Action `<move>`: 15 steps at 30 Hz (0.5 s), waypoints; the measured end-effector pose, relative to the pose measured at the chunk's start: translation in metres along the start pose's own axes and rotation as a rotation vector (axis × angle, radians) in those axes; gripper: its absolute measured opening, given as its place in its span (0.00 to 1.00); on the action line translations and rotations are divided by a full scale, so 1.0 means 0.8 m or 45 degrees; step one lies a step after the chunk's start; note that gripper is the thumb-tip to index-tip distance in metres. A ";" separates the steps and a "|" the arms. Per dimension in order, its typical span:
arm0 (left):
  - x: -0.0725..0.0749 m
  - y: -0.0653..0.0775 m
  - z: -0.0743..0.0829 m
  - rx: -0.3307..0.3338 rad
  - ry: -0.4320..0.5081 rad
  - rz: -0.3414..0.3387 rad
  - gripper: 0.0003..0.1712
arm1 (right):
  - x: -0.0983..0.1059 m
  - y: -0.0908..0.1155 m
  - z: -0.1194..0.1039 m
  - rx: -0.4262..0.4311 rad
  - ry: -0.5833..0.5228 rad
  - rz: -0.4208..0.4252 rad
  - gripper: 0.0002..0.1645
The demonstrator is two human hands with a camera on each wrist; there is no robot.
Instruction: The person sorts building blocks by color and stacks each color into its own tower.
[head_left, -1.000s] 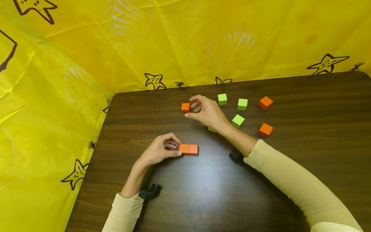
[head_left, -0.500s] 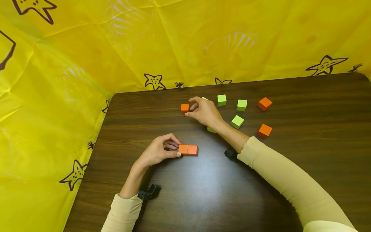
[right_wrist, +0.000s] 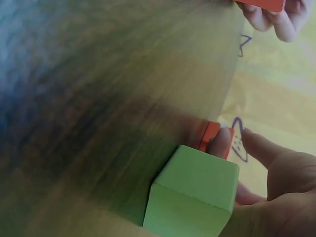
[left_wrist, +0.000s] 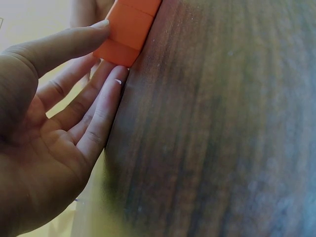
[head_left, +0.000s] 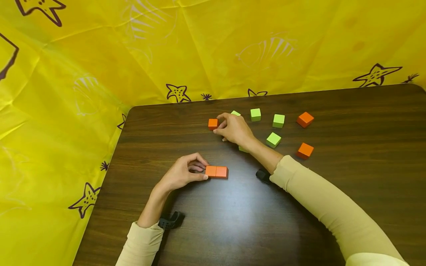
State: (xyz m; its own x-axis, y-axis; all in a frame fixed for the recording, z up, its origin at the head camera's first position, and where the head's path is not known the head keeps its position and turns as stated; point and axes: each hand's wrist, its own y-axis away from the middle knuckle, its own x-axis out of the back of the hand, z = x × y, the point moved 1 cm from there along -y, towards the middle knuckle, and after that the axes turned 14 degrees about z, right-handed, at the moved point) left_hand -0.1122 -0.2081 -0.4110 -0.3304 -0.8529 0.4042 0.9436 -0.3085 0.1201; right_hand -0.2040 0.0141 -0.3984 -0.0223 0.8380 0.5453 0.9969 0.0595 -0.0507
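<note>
Two orange cubes point(head_left: 216, 171) lie side by side on the dark wooden table, their faces meeting. My left hand point(head_left: 184, 171) holds the left cube of this pair at its outer end, thumb on the near side; the left wrist view shows the thumb tip point(left_wrist: 102, 27) against the orange side. Farther back, my right hand point(head_left: 237, 129) reaches round a single orange cube point(head_left: 212, 124), thumb at its near corner and index finger at the far one. From the right wrist, a fingertip point(right_wrist: 220, 141) overlaps that cube, and a green cube point(right_wrist: 195, 190) stands close to the palm.
Several green cubes point(head_left: 273, 139) lie beside and behind the right forearm, one partly hidden under the wrist. Two more orange cubes point(head_left: 305, 150) sit farther right. A yellow patterned sheet point(head_left: 206, 48) rises behind the table's back edge. Black straps point(head_left: 171, 220) circle both wrists.
My right thumb and index finger have drawn closer together at the far orange cube, and the right forearm has shifted slightly left. The left hand and its pair of cubes stay put.
</note>
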 end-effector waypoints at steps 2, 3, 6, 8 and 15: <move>0.000 0.000 0.000 0.002 0.001 -0.001 0.18 | -0.002 0.000 0.000 -0.012 -0.013 -0.009 0.31; 0.001 0.000 0.000 0.004 0.000 0.000 0.18 | -0.003 0.000 0.000 -0.019 -0.026 -0.014 0.31; 0.002 0.001 -0.001 0.011 -0.003 0.006 0.18 | -0.006 -0.002 0.000 -0.050 -0.087 -0.026 0.29; 0.002 0.001 -0.001 0.017 -0.006 0.010 0.18 | -0.007 -0.004 -0.001 -0.074 -0.124 -0.038 0.27; 0.001 0.001 -0.002 0.007 -0.009 0.003 0.18 | -0.010 -0.007 0.000 -0.107 -0.113 -0.061 0.28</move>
State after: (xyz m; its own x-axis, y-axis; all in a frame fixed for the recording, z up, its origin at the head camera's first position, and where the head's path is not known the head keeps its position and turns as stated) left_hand -0.1120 -0.2094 -0.4121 -0.3277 -0.8509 0.4106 0.9446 -0.3039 0.1240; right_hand -0.2097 0.0074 -0.4027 -0.0732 0.8801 0.4691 0.9972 0.0584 0.0460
